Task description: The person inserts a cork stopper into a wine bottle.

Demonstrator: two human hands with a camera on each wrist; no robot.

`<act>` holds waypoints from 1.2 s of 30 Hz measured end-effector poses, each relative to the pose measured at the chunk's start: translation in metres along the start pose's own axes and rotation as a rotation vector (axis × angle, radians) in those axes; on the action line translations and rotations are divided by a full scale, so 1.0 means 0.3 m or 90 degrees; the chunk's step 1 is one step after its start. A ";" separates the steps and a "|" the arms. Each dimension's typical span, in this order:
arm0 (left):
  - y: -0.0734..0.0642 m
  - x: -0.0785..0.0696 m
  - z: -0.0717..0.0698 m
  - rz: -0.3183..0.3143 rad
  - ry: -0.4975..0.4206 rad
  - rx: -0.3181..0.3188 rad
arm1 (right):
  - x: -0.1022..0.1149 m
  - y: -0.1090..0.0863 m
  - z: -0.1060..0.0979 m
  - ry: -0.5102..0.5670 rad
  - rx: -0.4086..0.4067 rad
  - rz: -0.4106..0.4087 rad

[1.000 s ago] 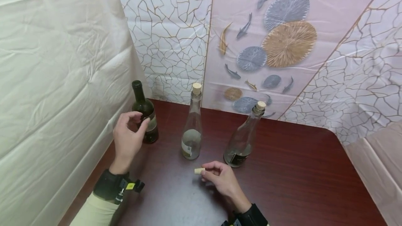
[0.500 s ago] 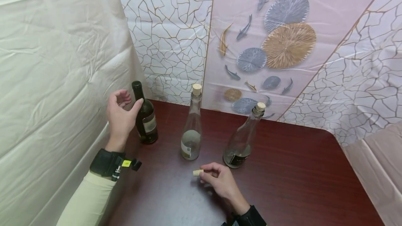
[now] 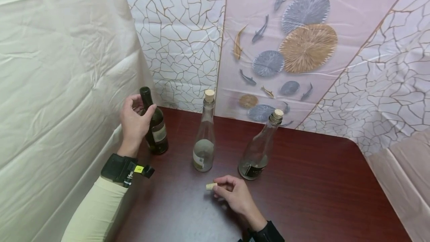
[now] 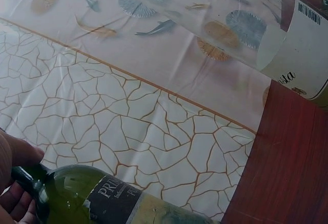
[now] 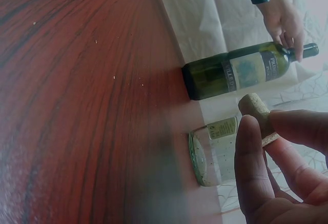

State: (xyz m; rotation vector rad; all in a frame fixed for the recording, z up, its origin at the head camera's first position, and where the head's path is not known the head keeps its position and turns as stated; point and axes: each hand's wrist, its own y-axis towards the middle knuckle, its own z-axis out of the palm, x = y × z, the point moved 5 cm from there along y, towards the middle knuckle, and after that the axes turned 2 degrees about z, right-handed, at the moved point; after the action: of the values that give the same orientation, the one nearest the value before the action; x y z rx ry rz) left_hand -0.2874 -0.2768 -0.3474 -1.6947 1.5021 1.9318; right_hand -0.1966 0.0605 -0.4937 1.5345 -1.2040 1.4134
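Observation:
A dark green wine bottle [image 3: 158,133] stands upright at the left of the table. My left hand [image 3: 134,122] has thumb and fingers around its neck, and in the left wrist view the thumb lies on one side of the neck with fingers on the other. My right hand [image 3: 236,197] pinches a small cork [image 5: 256,114] between thumb and fingertips, low over the table's middle. Beyond that hand stand two clear glass bottles, a middle bottle [image 3: 204,148] and a right bottle [image 3: 256,156]. Each has a cork in its mouth.
The dark red wooden table [image 3: 319,182] runs on to the right of the bottles. A cream cloth [image 3: 67,85] hangs close along the left side. Behind the table hangs a patterned sheet [image 3: 181,47].
My left hand has gone up from beside the green bottle's body to its neck and closed in around it. The right hand with the cork has barely moved.

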 end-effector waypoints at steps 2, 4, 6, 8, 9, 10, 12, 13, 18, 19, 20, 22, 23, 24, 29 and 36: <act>0.001 0.000 0.000 0.006 0.013 0.003 | 0.002 -0.001 0.000 -0.001 -0.003 0.004; 0.001 -0.001 0.000 0.013 0.016 0.007 | 0.001 -0.001 0.001 -0.002 -0.003 0.003; -0.001 -0.002 0.000 0.019 0.019 0.009 | -0.001 0.001 0.002 0.001 -0.001 0.001; -0.003 -0.003 0.000 0.023 0.020 0.011 | -0.002 0.001 0.003 0.003 0.002 0.001; -0.004 -0.002 0.000 0.024 0.021 0.011 | -0.004 0.002 0.004 0.004 0.002 0.000; -0.005 -0.004 0.000 0.023 0.023 0.012 | -0.005 0.002 0.004 0.004 0.003 0.001; -0.005 -0.003 -0.001 0.022 0.022 0.011 | -0.007 0.002 0.005 0.001 0.003 0.004; -0.005 -0.004 -0.002 0.020 0.023 0.010 | -0.006 0.003 0.006 -0.004 0.004 0.002; -0.013 -0.015 -0.006 0.015 0.026 0.004 | -0.005 0.006 0.007 -0.017 0.005 0.004; -0.017 -0.024 -0.008 0.017 0.024 0.002 | -0.003 0.005 0.007 -0.019 0.005 0.004; -0.022 -0.035 -0.009 0.019 0.022 0.001 | -0.003 0.004 0.007 -0.020 0.005 0.008; -0.034 -0.073 -0.015 0.022 0.017 0.001 | 0.004 0.002 0.008 -0.025 0.006 0.009; -0.041 -0.093 -0.018 0.024 0.015 0.002 | 0.005 0.001 0.009 -0.025 0.007 0.009; -0.047 -0.114 -0.021 0.024 0.012 0.004 | 0.005 0.000 0.009 -0.027 0.008 0.009; -0.055 -0.111 -0.019 0.021 0.018 0.012 | -0.007 0.003 0.007 -0.030 0.010 0.008; -0.041 -0.013 -0.009 0.021 0.020 0.024 | -0.010 0.003 0.009 -0.028 0.012 0.008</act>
State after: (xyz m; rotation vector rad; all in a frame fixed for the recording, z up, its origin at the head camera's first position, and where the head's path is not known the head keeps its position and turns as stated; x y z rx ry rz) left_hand -0.2760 -0.2711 -0.3507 -1.7026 1.5769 1.8899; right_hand -0.1964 0.0584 -0.4973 1.5809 -1.2316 1.4084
